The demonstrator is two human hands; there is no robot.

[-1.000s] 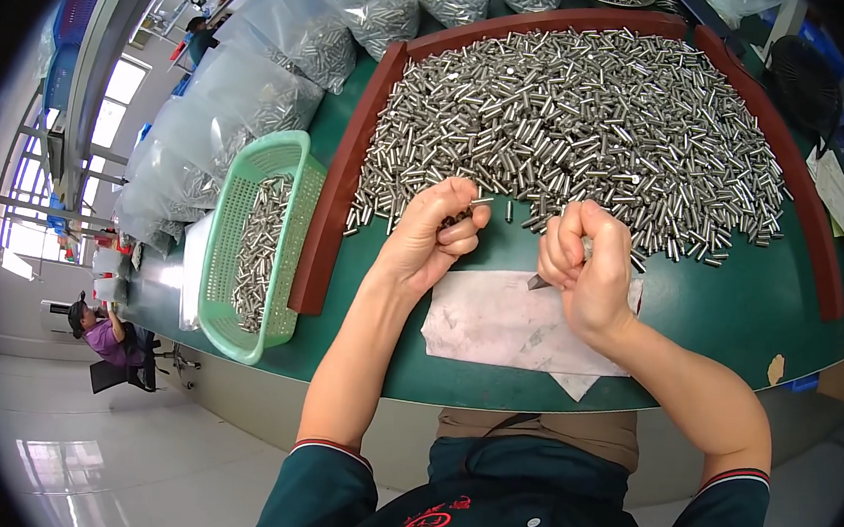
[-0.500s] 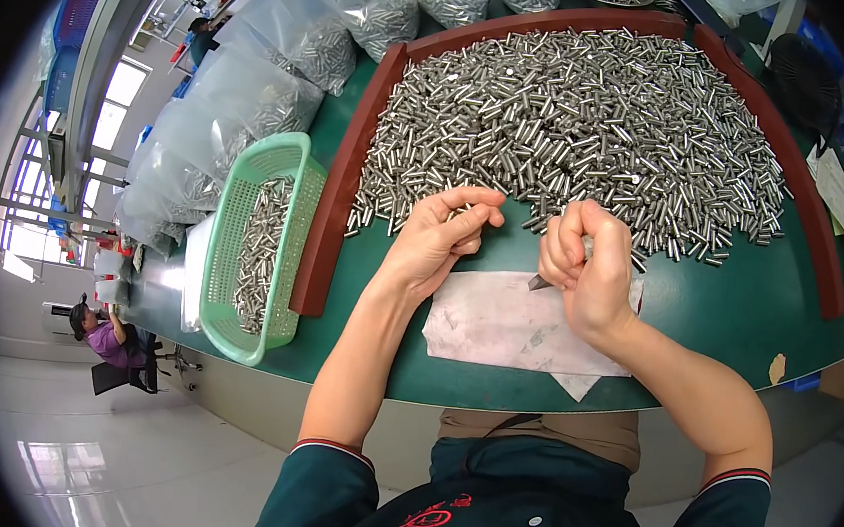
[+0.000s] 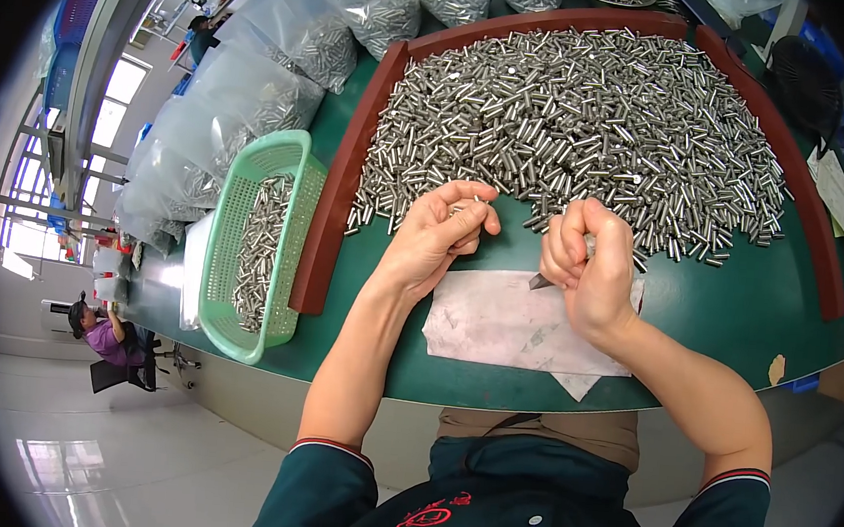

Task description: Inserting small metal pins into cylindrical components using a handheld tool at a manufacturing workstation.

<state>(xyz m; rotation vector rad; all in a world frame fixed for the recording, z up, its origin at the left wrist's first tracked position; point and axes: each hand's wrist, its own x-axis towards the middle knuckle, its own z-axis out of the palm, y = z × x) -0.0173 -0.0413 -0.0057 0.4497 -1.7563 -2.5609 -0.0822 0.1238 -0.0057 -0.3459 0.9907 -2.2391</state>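
Note:
My left hand [image 3: 436, 233] is closed in a pinch in front of the pile, with the bright end of a small metal pin [image 3: 478, 200] showing at thumb and forefinger. My right hand [image 3: 592, 272] is wrapped round a grey tool; its dark, pointed tip [image 3: 539, 282] sticks out toward the left and its other end shows above the fist. Fingers hide the middle, so its kind is unclear. Beyond both hands spreads a large heap of short shiny metal pins [image 3: 572, 117]. Under the right hand lies a stained whitish cloth [image 3: 487, 318].
Dark red wooden rails [image 3: 339, 207] border the heap on the green table [image 3: 714, 331]. Left of them stands a light green basket [image 3: 292, 283] partly filled with pins. Clear bags of pins [image 3: 246, 101] line the far left. A person [image 3: 109, 333] sits at the distant left.
My left fingertips have shifted slightly, and a bright pin end now shows between them. The right hand has barely moved; more of the tool's upper end is visible.

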